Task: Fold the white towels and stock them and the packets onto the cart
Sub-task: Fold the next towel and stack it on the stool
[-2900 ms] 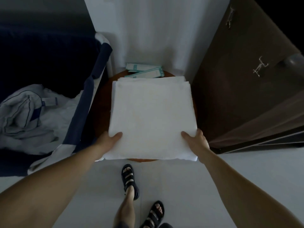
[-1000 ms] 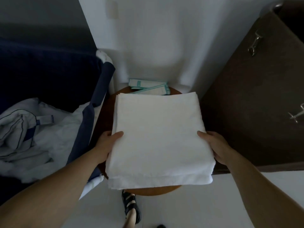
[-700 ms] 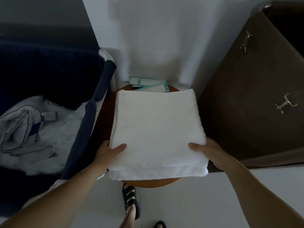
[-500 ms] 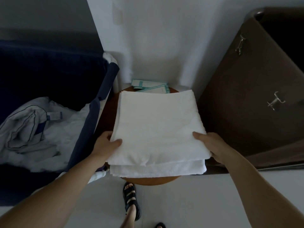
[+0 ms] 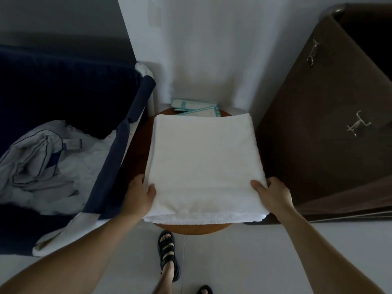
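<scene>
A folded stack of white towels [image 5: 203, 162] lies on a round brown wooden table [image 5: 191, 227]. My left hand [image 5: 140, 194] grips the stack's near left edge, thumb on top. My right hand [image 5: 272, 195] grips the near right edge the same way. Behind the stack, at the table's far side, lie white packets with teal trim [image 5: 195, 107], partly hidden by the towels.
A dark blue bed [image 5: 53, 88] with crumpled white linen [image 5: 42, 158] is on the left. A brown cabinet [image 5: 324, 128] with metal handles stands on the right. A white wall is behind the table. My sandalled foot [image 5: 167, 255] is on the pale floor below.
The stack was lifted and held above the table a second ago; it has come down and now lies flatter on the table, with both hands still on its near edges.
</scene>
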